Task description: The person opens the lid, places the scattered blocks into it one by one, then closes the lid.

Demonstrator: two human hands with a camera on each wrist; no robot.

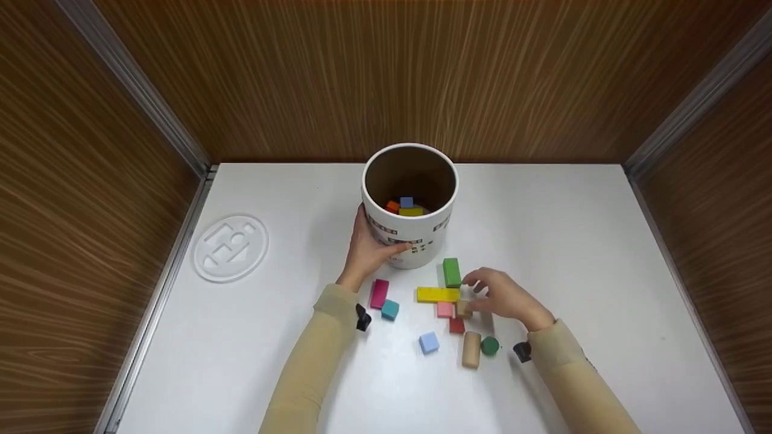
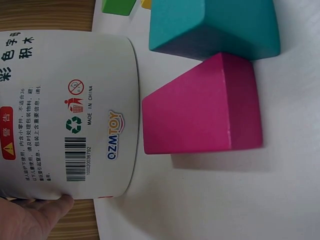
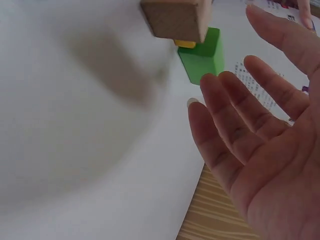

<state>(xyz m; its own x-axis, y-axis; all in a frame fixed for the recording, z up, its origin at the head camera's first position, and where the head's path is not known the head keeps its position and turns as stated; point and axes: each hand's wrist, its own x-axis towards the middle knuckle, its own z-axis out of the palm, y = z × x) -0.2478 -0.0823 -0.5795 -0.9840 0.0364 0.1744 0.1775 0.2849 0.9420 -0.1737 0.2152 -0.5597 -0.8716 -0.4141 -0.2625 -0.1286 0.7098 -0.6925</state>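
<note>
A white cardboard tub (image 1: 407,241) stands upright at the back of the table, with several coloured blocks at its bottom. My left hand (image 1: 367,248) holds the tub's left side, the thumb across its printed front. In the right wrist view, my right hand (image 3: 265,120) has parted fingers and nothing in its grasp. It hovers beside a natural wood cube (image 1: 464,309) and a green block (image 1: 452,273). A long yellow block (image 1: 438,295), a pink block (image 1: 444,310) and a red block (image 1: 456,325) lie close by. Near the left wrist are a magenta block (image 2: 200,110) and a teal block (image 2: 215,25).
Closer to the front lie a light blue cube (image 1: 429,342), a wooden cylinder (image 1: 471,349) and a dark green round block (image 1: 490,346). A white round lid (image 1: 231,248) with raised shapes rests at the left. Wood-grain panels (image 1: 422,78) wall the white table at the back and sides.
</note>
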